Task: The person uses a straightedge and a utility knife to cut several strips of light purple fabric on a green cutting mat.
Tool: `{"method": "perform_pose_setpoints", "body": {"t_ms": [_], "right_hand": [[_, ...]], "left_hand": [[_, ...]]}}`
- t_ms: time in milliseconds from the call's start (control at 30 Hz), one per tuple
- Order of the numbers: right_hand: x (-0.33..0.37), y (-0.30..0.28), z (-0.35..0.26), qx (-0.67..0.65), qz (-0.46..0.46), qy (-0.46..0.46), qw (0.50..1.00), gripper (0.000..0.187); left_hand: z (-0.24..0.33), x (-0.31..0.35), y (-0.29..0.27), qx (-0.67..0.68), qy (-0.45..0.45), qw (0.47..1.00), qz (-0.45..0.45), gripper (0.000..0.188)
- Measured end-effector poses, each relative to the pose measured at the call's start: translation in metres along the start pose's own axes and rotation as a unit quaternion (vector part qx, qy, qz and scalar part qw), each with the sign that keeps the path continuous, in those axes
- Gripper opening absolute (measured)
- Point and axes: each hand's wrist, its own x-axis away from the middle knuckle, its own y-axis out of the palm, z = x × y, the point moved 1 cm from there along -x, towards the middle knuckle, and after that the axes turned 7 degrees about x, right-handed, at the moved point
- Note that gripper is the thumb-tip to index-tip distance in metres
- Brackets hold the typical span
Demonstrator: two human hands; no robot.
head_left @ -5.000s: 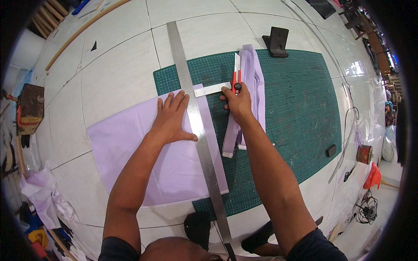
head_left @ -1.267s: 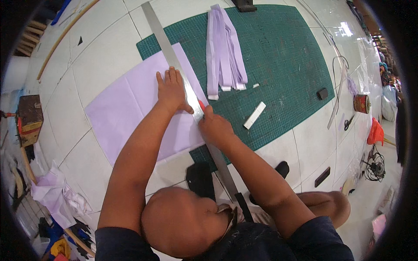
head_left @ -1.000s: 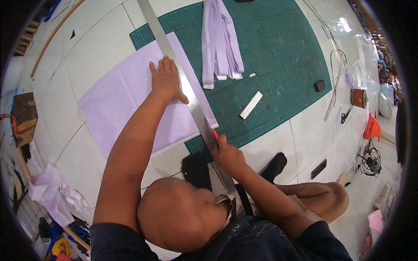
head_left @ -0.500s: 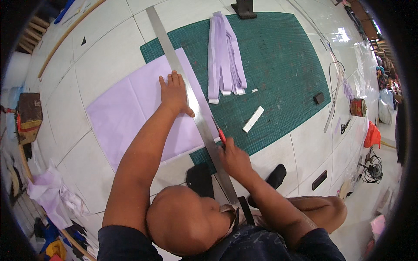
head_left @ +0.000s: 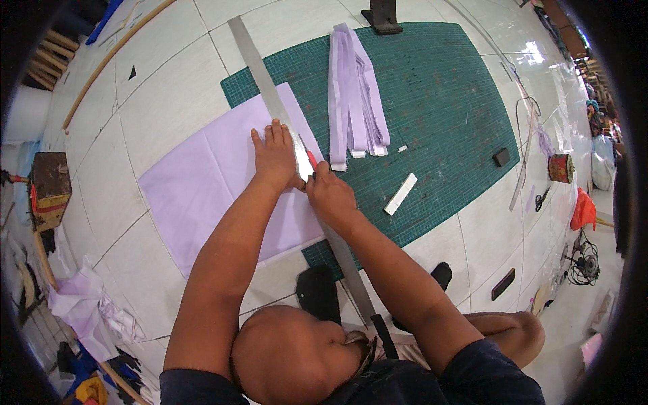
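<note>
My left hand [head_left: 275, 158] lies flat with fingers spread, pressing a long metal ruler [head_left: 260, 67] onto a folded lilac cloth [head_left: 202, 182]. The cloth overlaps the left side of a green cutting mat [head_left: 432, 101]. My right hand [head_left: 332, 199] is closed around a red utility knife [head_left: 312, 160]. Its blade is at the ruler's right edge, beside my left thumb and over the cloth. The ruler slants from the far left toward my lap. A bundle of lilac strips [head_left: 358, 94] lies on the mat, right of the cloth.
A white bar [head_left: 401, 194] and a black block [head_left: 501, 157] lie on the mat. A dark metal stand [head_left: 383, 17] is at its far edge. To the right on the tiled floor are a phone [head_left: 503, 285], scissors [head_left: 541, 199] and a red tin [head_left: 560, 169].
My right hand has moved the knife up and away from me along the ruler's edge, close to my left hand. My left hand still presses the ruler at the same spot.
</note>
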Motion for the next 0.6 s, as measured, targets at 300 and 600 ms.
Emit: {"method": "perform_pose_setpoints", "body": {"t_ms": [300, 600], "right_hand": [[-0.006, -0.008, -0.005, -0.012, -0.017, -0.024, 0.999, 0.027], [0.12, -0.014, 0.045, 0.036, -0.175, 0.1, 0.979, 0.034]], "left_hand": [[0.0, -0.004, 0.008, -0.017, 0.003, 1.0, 0.026, 0.144], [-0.001, 0.003, -0.006, 0.001, 0.0, 1.0, -0.021, 0.149]]}}
